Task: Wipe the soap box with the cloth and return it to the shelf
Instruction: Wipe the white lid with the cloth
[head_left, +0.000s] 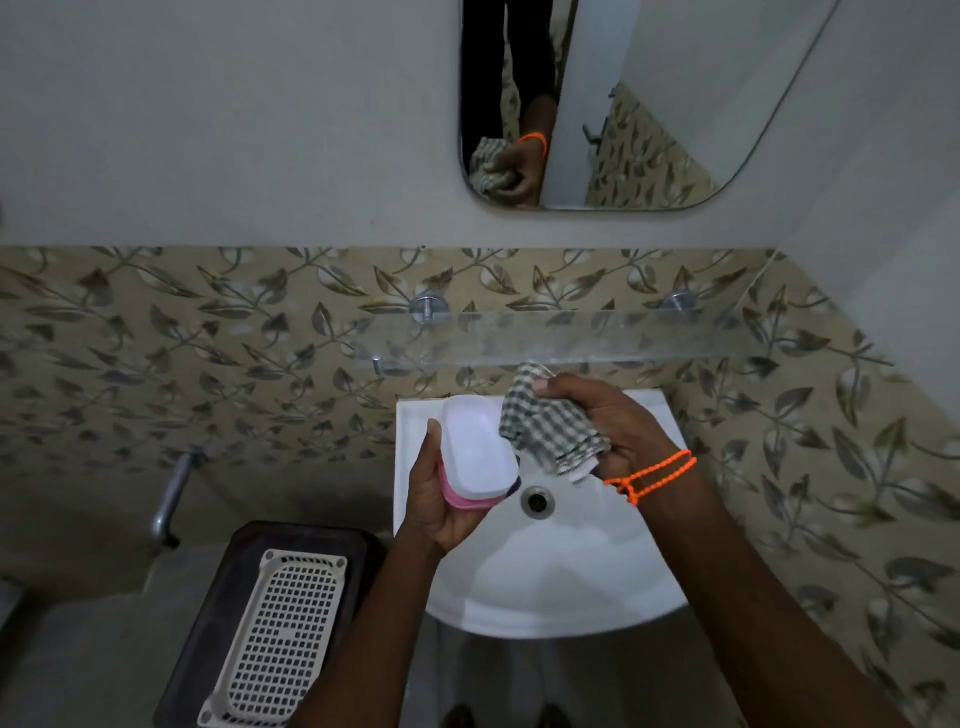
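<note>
My left hand (434, 493) holds the soap box (478, 452) over the white sink (571, 571); the box has a white lid and a pink base. My right hand (613, 421), with an orange bead band at the wrist, grips a bunched green-and-white checked cloth (545, 421). The cloth's left edge touches the right side of the box lid. A clear glass shelf (597, 338) runs along the tiled wall just above and behind both hands, with nothing on it.
A mirror (623, 104) hangs on the wall above and reflects the hand with the cloth. Left of the sink, a dark stool (208, 623) carries a white perforated tray (280, 634). A metal tap (171, 493) juts from the left wall. The sink drain (537, 501) lies below the hands.
</note>
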